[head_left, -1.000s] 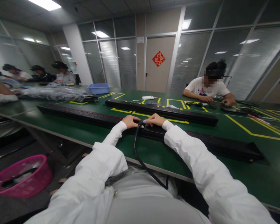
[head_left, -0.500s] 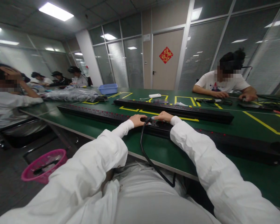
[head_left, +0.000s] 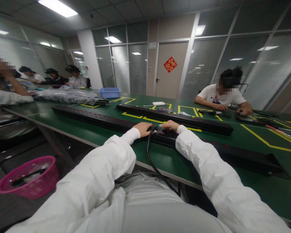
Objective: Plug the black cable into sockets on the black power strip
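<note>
A long black power strip (head_left: 94,118) with red switches lies along the near side of the green table (head_left: 160,158). My left hand (head_left: 142,128) and my right hand (head_left: 170,125) meet on top of it, both in white sleeves. Between them sits a black plug (head_left: 153,130), and its black cable (head_left: 152,161) drops over the table edge toward my lap. My left hand's fingers are curled against the plug. My right hand's fingers are pressed together on it from the other side. The plug's underside is hidden.
A second black power strip (head_left: 184,120) lies just beyond. Farther off are a white device (head_left: 158,103), a blue bin (head_left: 109,93) and plastic-wrapped bundles (head_left: 65,96). A person (head_left: 220,95) works opposite, others sit at the left. A pink basket (head_left: 5,187) stands on the floor.
Both hands stay on the plug at the same spot on the strip. Only the view has swung slightly, and the person at the far left has shifted.
</note>
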Demonstrator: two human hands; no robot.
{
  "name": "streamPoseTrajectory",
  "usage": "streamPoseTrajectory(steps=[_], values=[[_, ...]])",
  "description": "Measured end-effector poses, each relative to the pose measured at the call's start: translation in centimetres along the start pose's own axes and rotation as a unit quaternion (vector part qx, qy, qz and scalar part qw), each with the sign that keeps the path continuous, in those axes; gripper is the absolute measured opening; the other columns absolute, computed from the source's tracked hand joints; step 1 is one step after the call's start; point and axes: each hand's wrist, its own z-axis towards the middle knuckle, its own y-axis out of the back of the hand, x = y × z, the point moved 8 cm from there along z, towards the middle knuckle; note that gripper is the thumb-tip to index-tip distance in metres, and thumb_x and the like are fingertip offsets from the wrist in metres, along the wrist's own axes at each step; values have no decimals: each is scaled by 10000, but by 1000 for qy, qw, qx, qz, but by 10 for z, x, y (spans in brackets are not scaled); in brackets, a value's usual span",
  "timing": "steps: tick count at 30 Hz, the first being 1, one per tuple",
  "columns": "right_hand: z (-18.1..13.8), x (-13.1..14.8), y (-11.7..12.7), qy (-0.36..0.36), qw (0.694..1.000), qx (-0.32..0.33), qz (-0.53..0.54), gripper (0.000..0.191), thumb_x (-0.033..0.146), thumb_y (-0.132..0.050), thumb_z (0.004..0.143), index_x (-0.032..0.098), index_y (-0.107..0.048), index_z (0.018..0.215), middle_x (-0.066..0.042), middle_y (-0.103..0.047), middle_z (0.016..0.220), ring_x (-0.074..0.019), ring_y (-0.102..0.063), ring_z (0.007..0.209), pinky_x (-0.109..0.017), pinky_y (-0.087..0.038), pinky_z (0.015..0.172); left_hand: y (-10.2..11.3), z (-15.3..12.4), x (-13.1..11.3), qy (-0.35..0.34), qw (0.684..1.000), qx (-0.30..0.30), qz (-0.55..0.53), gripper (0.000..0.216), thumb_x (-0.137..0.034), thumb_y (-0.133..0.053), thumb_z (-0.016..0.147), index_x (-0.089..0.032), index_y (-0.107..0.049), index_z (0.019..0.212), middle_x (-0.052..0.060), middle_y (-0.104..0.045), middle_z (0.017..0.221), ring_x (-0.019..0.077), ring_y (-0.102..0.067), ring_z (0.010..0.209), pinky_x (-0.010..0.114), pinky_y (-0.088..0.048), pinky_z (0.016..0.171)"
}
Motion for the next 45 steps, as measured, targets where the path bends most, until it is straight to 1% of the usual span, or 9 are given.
streamPoseTrajectory(steps=[4,11,18,26,31,34,39,42,45], values=[[-1,-1,0,9,1000,9,11,511,529,-583,570,160,-305,349,82,-259,315,-26,-198,350,-230,-149,406,0,0,0,1,1000,-17,6,503,-582,-287,762,-167,-497,954,87,-576,897,231,-537,846,324,-389,737],[0,-8,-1,8,1000,20,19,494,508,-588,572,160,-312,355,89,-240,307,-20,-166,337,-226,-109,388,4,-4,1,35,999,-39,11,506,-594,-311,745,-189,-520,965,74,-587,902,233,-541,855,320,-394,727],[-3,-6,-2,4,999,29,30,480,480,-595,580,156,-321,356,88,-247,314,-20,-179,339,-225,-115,387,8,-8,0,55,997,-52,4,516,-611,-325,729,-214,-532,984,61,-593,913,229,-539,867,320,-391,730],[-8,1,-4,21,998,42,41,486,456,-594,595,160,-290,357,90,-243,320,-21,-182,339,-223,-127,389,9,-8,-1,53,997,-51,-8,546,-635,-323,710,-212,-541,979,60,-596,909,235,-540,856,326,-388,721],[-6,3,-9,30,997,59,40,508,443,-602,598,161,-248,366,92,-236,329,-19,-190,343,-214,-138,389,9,-10,-1,46,997,-53,-22,487,-594,-356,725,-236,-527,1006,37,-591,930,219,-536,863,313,-382,736],[-6,6,-12,38,996,69,32,487,449,-582,626,152,-288,375,86,-261,341,-21,-210,349,-208,-154,390,10,-12,-3,43,997,-64,-26,463,-574,-367,733,-239,-524,1011,30,-588,933,211,-534,856,317,-376,751],[-6,18,-19,60,994,92,18,399,445,-540,673,129,-426,458,73,-334,368,-27,-256,360,-193,-170,384,12,-14,-8,25,997,-69,-18,467,-564,-360,745,-220,-511,1023,42,-585,900,211,-524,855,327,-368,763],[-5,25,-23,79,992,99,21,352,427,-531,680,130,-433,518,66,-381,421,-29,-290,380,-178,-195,386,12,-14,-10,19,998,-65,-18,464,-558,-336,761,-215,-508,1022,46,-580,883,208,-520,854,329,-367,761],[-6,34,-26,99,990,99,24,293,403,-539,672,131,-451,608,59,-423,493,-37,-345,421,-169,-253,415,13,-14,-10,15,997,-67,-20,440,-539,-347,768,-219,-501,1028,43,-575,883,203,-514,864,325,-362,776]])
